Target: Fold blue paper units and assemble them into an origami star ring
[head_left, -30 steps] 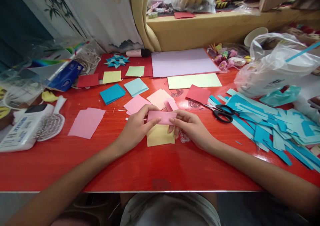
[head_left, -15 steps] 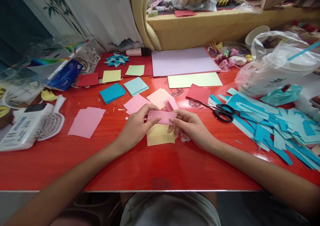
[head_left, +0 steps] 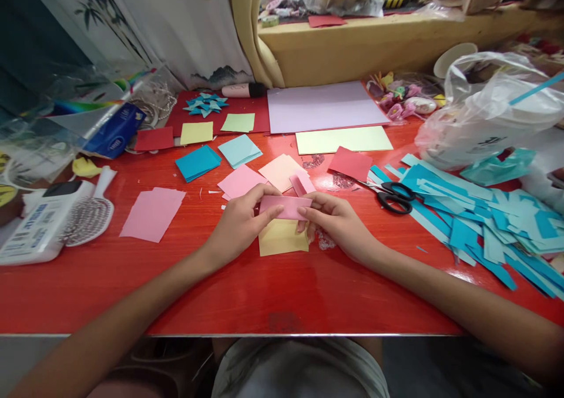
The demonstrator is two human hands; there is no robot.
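Note:
Between my two hands is a folded strip of pink paper (head_left: 288, 207), lying lengthwise from left to right. My left hand (head_left: 240, 218) pinches its left end, thumb in front and fingers behind. The right end is pinched the same way by my right hand (head_left: 337, 221). Under the strip lies a yellow paper square (head_left: 284, 237) on the red table (head_left: 220, 304). Just beyond my hands are a folded pink piece (head_left: 302, 183), a peach square (head_left: 279, 172) and pink squares (head_left: 240, 180), partly covered by my fingers.
Black-handled scissors (head_left: 392, 197) touch a red square (head_left: 351, 163) at right, beside a heap of blue paper strips (head_left: 480, 216). Pink sheets (head_left: 153, 214), a hairbrush (head_left: 90, 218) and blue squares (head_left: 198, 163) lie left. A plastic bag (head_left: 489, 116) stands at back right.

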